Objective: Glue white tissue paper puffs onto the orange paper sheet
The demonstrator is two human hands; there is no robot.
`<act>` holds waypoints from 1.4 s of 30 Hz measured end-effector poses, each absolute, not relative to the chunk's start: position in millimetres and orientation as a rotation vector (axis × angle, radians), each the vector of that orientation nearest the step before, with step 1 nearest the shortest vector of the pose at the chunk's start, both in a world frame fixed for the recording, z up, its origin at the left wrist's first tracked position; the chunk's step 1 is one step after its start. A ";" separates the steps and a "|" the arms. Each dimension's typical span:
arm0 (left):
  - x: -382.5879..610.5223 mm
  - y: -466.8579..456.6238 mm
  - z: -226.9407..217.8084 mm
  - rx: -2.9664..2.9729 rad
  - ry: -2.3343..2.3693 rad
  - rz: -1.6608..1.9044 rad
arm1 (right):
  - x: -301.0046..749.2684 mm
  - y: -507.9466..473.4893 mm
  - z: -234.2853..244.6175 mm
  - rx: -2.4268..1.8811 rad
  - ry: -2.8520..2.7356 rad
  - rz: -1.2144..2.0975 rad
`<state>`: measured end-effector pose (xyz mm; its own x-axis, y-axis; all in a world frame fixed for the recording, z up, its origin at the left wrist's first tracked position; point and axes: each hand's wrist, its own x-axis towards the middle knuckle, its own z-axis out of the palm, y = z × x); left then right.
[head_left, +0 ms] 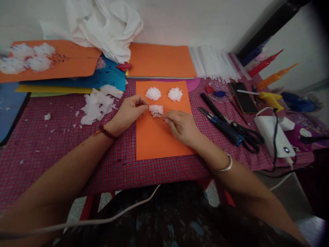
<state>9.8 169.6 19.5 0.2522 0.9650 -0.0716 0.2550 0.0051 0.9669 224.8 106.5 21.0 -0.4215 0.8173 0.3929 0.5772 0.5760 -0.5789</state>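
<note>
An orange paper sheet (164,137) lies on the checked tablecloth in front of me. Two fluffy white tissue-paper tufts (153,93) sit side by side on its upper part. Below them is a third, flatter piece of fringed white tissue paper (156,110). At its right edge, my right hand (181,127) pinches the tissue between thumb and fingertips. My left hand (132,111) is at its left edge, thumb and forefinger closed together; whether anything is between those fingertips is too small to make out.
Torn white paper scraps (96,106) lie to the left. Scissors (244,133), a blue cutter (223,128), a phone (244,97), a yellow glue gun (271,99) and a white power bank (273,135) are at right. Orange paper (161,60) and crumpled white tissue (108,27) stand behind.
</note>
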 end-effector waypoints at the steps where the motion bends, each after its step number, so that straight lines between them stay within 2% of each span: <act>1: 10.2 169.1 20.5 1.488 1.208 0.844 | 224.4 106.2 21.5 -1.099 -2.195 0.421; 5: 11.3 167.4 23.2 1.518 1.223 0.824 | 225.4 103.3 25.1 -1.101 -2.180 0.427; 13: 13.6 171.3 11.2 1.605 1.255 0.787 | 234.0 115.5 19.2 -1.111 -1.246 0.975; 19: 6.8 165.8 11.5 2.071 1.224 0.853 | 233.0 127.5 7.0 -1.115 -0.964 1.276; 25: -57.5 192.7 26.3 2.484 1.615 0.616 | 233.4 126.9 3.4 -1.104 -0.995 1.313; 34: -86.5 218.0 9.7 2.317 1.748 0.634 | 230.6 127.8 5.1 -1.092 -0.954 1.319; 37: -85.3 223.6 8.2 2.272 1.768 0.739 | 229.9 127.1 6.6 -1.096 -0.950 1.325; 42: -83.9 223.9 27.7 2.034 1.631 1.114 | 230.4 127.3 6.6 -1.072 -0.929 1.342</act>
<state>-83.9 223.9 27.7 0.0522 0.9248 0.3769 0.6876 -0.3070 0.6580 230.4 127.3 6.6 0.0412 0.9962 -0.0761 -0.2792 -0.0617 -0.9582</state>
